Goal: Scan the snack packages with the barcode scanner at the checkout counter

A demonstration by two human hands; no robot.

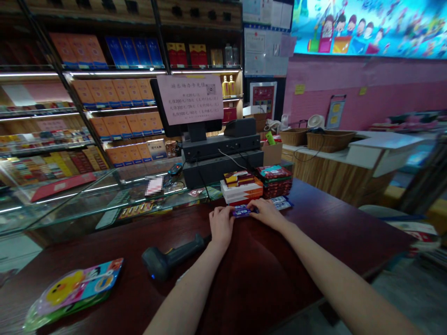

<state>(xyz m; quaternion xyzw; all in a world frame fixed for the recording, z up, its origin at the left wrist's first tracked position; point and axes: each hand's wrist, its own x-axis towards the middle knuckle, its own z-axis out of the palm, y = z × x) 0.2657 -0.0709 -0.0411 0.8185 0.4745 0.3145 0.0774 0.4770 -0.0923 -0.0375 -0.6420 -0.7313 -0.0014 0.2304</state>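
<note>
My left hand (221,226) grips the left end of a small purple snack packet (241,211) at the far side of the dark wooden counter (254,265). On the packet's other end the fingers of my right hand (268,214) are closed. A blue-and-white snack packet (281,203) lies just beyond my right hand, partly hidden by it. Right behind the purple packet stand orange-and-white boxes (240,191) with brown-and-yellow packets on top. Beside them is a stack of red-brown packets (276,184).
A handheld barcode scanner (171,256) lies left of my left forearm. Farther left rests a packaged yellow duck toy (70,288). A till with a printed sign (190,100) stands behind the boxes. A glass display case (101,200) borders the counter's left; wicker baskets (330,140) are at back right.
</note>
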